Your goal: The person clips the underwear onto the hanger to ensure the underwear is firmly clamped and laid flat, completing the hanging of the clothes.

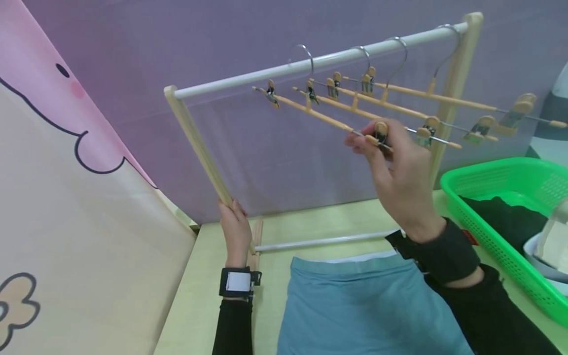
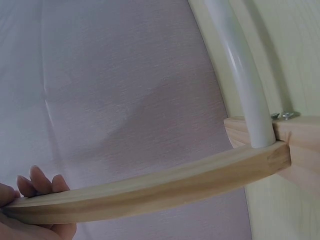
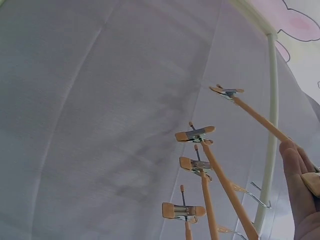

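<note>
My left hand (image 1: 236, 230) grips the wooden side post (image 1: 199, 143) of a small clothes rack low down; in the left wrist view, its fingers curl round that post (image 2: 160, 192). At the front of the rack hangs a clip hanger (image 1: 326, 120) with an orange-tan bar and a metal hook over the white rail (image 1: 248, 78). My right hand (image 1: 406, 172) holds this hanger's right end, fingers and thumb around the clip (image 1: 380, 130). The right wrist view shows the same hand (image 3: 296, 195) at the bar; its palm is mostly cut off.
Several more clip hangers (image 1: 404, 109) hang behind, towards the rail's right end. A blue-green garment (image 1: 355, 301) with a waistband lies flat on the pale table (image 1: 184, 301). At right stands a green basket (image 1: 470, 217) with dark cloth (image 1: 506, 219) inside. A purple-grey backdrop (image 1: 133, 59) closes off the rear.
</note>
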Action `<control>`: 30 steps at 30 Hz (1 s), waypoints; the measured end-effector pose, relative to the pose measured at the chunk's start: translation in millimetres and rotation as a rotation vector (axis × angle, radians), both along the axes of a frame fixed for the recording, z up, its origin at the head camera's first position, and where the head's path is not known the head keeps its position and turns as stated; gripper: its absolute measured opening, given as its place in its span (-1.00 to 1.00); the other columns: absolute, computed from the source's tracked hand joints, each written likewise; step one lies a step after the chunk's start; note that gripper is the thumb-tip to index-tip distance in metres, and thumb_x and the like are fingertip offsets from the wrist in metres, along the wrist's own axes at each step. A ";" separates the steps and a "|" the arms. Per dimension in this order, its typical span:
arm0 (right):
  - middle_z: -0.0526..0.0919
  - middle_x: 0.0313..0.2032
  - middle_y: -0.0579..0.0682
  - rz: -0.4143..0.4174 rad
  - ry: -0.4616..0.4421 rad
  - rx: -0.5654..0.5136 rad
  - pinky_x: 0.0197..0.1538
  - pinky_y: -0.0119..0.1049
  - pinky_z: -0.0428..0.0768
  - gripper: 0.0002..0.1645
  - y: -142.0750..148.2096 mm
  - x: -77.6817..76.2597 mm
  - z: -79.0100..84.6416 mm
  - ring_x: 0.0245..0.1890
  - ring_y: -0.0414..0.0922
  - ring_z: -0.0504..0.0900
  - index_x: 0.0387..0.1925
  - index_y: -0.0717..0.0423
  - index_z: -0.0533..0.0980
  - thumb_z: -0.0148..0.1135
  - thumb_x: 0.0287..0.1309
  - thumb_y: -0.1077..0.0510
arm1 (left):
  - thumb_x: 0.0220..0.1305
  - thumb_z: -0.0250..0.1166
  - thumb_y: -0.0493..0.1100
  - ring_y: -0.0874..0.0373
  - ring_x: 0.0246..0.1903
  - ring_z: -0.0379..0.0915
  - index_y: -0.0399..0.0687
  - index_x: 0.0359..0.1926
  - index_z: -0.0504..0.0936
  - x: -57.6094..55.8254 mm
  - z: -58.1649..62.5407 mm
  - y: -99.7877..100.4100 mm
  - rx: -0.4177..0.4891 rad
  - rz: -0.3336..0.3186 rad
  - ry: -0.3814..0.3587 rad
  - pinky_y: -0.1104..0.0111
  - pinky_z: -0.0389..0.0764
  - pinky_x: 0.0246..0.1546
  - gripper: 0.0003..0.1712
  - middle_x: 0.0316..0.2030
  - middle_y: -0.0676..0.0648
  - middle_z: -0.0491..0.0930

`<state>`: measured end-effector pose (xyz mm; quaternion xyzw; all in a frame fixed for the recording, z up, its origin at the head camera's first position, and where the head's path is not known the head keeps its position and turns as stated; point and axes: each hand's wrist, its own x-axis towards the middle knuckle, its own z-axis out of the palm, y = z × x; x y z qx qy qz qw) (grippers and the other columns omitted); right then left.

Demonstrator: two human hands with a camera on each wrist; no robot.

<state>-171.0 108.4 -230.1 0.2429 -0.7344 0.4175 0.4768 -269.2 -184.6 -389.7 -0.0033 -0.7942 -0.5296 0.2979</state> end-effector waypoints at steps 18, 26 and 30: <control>0.75 -0.18 0.16 0.049 -0.002 0.043 -0.04 -0.60 0.57 -0.82 25.2 16.3 -48.2 -0.10 -0.47 0.65 -0.14 0.49 0.45 0.21 0.23 0.46 | 0.61 -0.21 -0.01 0.04 -0.41 0.35 -0.26 0.11 0.26 0.4 2.2 2.0 0.013 0.005 0.018 0.23 0.41 -0.38 -0.61 -0.36 -0.15 0.41; 0.76 -0.25 0.15 0.139 -0.090 0.029 -0.11 -0.58 0.60 -0.81 41.5 16.4 -84.4 -0.19 -0.38 0.70 -0.21 0.44 0.48 0.20 0.13 0.58 | 0.61 -0.21 -0.01 0.04 -0.41 0.34 -0.32 0.13 0.26 -0.2 0.7 2.1 0.012 0.010 0.025 0.23 0.41 -0.38 -0.57 -0.34 -0.23 0.43; 0.75 -0.26 0.19 0.218 -0.185 -0.020 -0.14 -0.48 0.65 -0.84 50.2 15.0 -101.6 -0.21 -0.28 0.73 -0.23 0.44 0.46 0.13 0.18 0.61 | 0.61 -0.20 -0.02 0.03 -0.39 0.36 -0.32 0.14 0.26 0.9 1.4 3.0 0.014 0.016 0.022 0.24 0.41 -0.37 -0.58 -0.32 -0.24 0.44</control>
